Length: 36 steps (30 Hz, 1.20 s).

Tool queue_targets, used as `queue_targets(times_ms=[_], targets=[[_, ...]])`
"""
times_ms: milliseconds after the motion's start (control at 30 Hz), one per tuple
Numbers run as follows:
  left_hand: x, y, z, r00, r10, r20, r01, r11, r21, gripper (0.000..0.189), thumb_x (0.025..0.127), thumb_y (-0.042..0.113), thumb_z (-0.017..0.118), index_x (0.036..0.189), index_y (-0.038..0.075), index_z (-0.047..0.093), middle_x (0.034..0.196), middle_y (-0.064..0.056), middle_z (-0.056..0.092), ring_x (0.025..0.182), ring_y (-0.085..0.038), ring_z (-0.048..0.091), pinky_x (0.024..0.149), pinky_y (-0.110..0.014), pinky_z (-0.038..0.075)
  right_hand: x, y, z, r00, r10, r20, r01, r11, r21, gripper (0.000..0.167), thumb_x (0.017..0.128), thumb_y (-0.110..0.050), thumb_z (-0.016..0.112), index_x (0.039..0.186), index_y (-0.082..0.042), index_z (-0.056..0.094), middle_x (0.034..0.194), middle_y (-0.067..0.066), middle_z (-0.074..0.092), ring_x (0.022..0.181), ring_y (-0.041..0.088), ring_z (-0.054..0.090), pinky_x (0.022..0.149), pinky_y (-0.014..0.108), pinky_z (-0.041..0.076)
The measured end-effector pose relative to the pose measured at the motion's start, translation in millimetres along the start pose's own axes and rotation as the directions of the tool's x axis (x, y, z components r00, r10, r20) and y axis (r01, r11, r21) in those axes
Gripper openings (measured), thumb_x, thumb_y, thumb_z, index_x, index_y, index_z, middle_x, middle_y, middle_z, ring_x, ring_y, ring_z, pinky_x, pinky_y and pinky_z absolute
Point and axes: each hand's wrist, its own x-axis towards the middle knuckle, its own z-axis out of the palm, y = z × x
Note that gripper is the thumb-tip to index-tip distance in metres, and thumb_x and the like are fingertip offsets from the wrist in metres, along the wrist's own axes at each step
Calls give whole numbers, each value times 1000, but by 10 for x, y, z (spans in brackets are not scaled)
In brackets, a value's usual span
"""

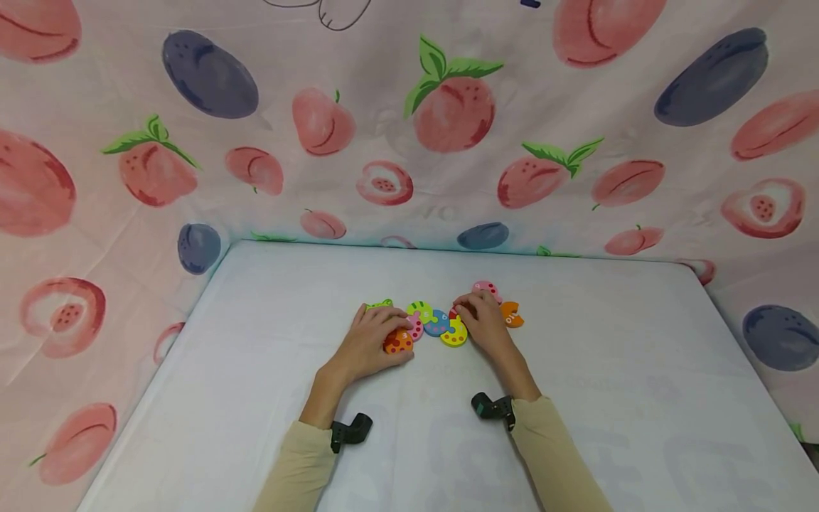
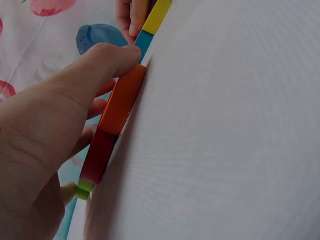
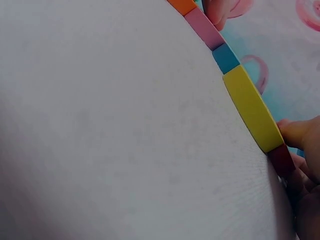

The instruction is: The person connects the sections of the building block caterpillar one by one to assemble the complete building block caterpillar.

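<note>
A wavy row of flat, numbered puzzle pieces lies on the white table. My left hand [image 1: 370,343] arches over its left end, thumb and fingers around the spotted orange puzzle piece [image 1: 398,342]. Under that hand are a dark red piece [image 2: 98,157] and a green piece [image 1: 381,304], both partly hidden. Rightward run a pink piece [image 1: 416,328], a striped green piece [image 1: 420,311], a blue piece [image 1: 437,323] and a yellow piece [image 1: 454,333]. My right hand [image 1: 488,326] pinches a red puzzle piece [image 1: 453,313] at the yellow one's upper edge; the fingers cover most of it.
Beyond my right hand lie a pink spotted piece [image 1: 489,289] and an orange piece [image 1: 512,314] with a notched end. The white tabletop [image 1: 409,441] reaches back to a fruit-print cloth [image 1: 384,121] hanging behind and at the sides.
</note>
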Motion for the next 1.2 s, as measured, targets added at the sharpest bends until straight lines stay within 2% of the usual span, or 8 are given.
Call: queue_targets(times_ms=[200, 300, 400, 533, 667, 767, 1000, 1200], targets=[[3, 12, -2, 1000, -14, 25, 13, 1000, 11, 43, 85, 44, 69, 123, 26, 63, 136, 3, 53, 137, -22, 40, 120, -60, 16, -27, 14, -15, 1000, 15, 22, -15, 1000, 4, 25, 99, -18, 56, 117, -5, 64, 118, 16, 54, 109, 29, 50, 97, 43, 50], [9, 66, -13, 999, -26, 19, 26, 999, 21, 43, 85, 39, 70, 125, 24, 63, 136, 2, 53, 137, -23, 40, 120, -59, 17, -51, 20, -70, 1000, 23, 9, -23, 1000, 13, 26, 98, -19, 56, 120, -6, 61, 118, 14, 54, 108, 27, 52, 96, 42, 51], [35, 166, 3, 999, -40, 4, 40, 998, 37, 47, 86, 37, 69, 129, 22, 61, 138, 0, 53, 137, -22, 41, 121, -57, 18, -65, 34, -146, 999, 14, -52, -12, 1000, 26, 28, 96, -18, 57, 122, -7, 59, 116, 13, 54, 106, 27, 52, 95, 42, 52], [112, 361, 102, 999, -33, -3, 33, 998, 57, 50, 89, 39, 65, 135, 21, 55, 144, -2, 49, 139, -21, 40, 121, -55, 18, -65, 67, -249, 992, -10, -124, 13, 1000, 26, 34, 94, -17, 61, 125, -7, 57, 117, 13, 53, 108, 26, 52, 97, 44, 51], [195, 548, 215, 1000, -24, 1, 24, 997, 76, 51, 92, 41, 62, 138, 24, 52, 149, -1, 45, 141, -21, 37, 121, -55, 19, -66, 109, -316, 991, -20, -131, 20, 1000, 0, 40, 92, -19, 64, 129, -6, 55, 118, 14, 53, 109, 27, 51, 97, 44, 51], [224, 623, 272, 999, -39, -2, 39, 995, 96, 53, 92, 43, 62, 141, 27, 50, 150, -1, 44, 141, -21, 36, 121, -55, 20, -73, 133, -346, 991, -28, -130, 27, 1000, -13, 42, 92, -18, 65, 129, -4, 55, 118, 17, 53, 108, 29, 51, 95, 44, 52], [224, 630, 333, 998, -61, 1, 61, 992, 107, 54, 92, 45, 60, 143, 34, 47, 149, -1, 43, 139, -22, 37, 119, -58, 20, -80, 130, -361, 991, -35, -129, 32, 999, -28, 43, 91, -17, 66, 130, -3, 55, 118, 18, 53, 107, 30, 49, 91, 44, 53], [216, 628, 346, 999, -44, 28, 41, 995, 93, 47, 93, 46, 59, 139, 38, 52, 153, -2, 39, 144, -26, 31, 119, -61, 16, -36, 150, -338, 993, -24, -113, 19, 999, -46, 44, 91, -18, 66, 131, -4, 54, 127, 19, 50, 118, 34, 45, 99, 49, 50]])
